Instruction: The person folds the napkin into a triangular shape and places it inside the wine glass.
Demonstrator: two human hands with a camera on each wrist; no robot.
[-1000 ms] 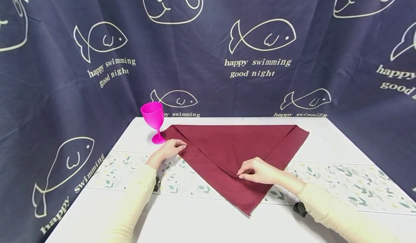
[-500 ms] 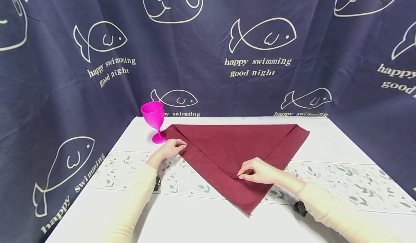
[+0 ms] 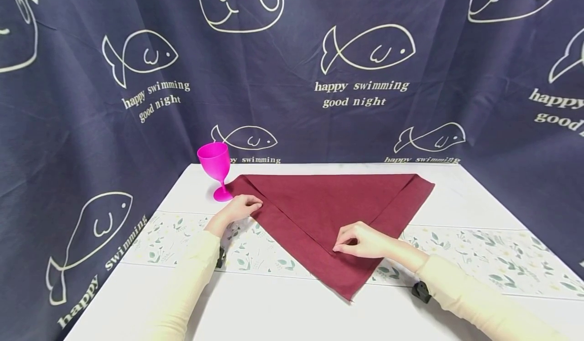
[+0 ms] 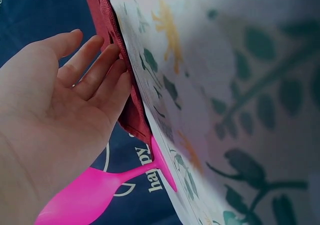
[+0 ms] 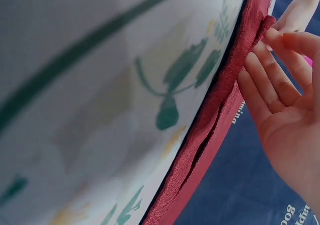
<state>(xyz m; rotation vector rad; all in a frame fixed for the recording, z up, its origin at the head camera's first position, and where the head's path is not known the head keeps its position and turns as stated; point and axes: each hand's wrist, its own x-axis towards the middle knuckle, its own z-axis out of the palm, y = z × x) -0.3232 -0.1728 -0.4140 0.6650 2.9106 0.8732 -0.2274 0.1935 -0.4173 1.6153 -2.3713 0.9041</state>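
I have the left hand [image 3: 241,207] relaxed, gripping nothing — fingertips on the maroon cloth [image 3: 339,275], likely steadying it on the table [image 3: 255,310] beside the pink goblet [image 3: 214,161]. At the folded flap [image 3: 315,204], the right hand [image 3: 362,239] curls (pinching or touching, I cannot tell), seemingly guiding it.

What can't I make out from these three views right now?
Head view: the bottom inside the pink goblet, hidden by its near wall.
Head view: the table beneath the burgundy cloth, covered.
Left wrist view: the goblet's rim, past the bottom edge or wrist.
Right wrist view: most of the left hand, beyond the right edge or behind the right hand.
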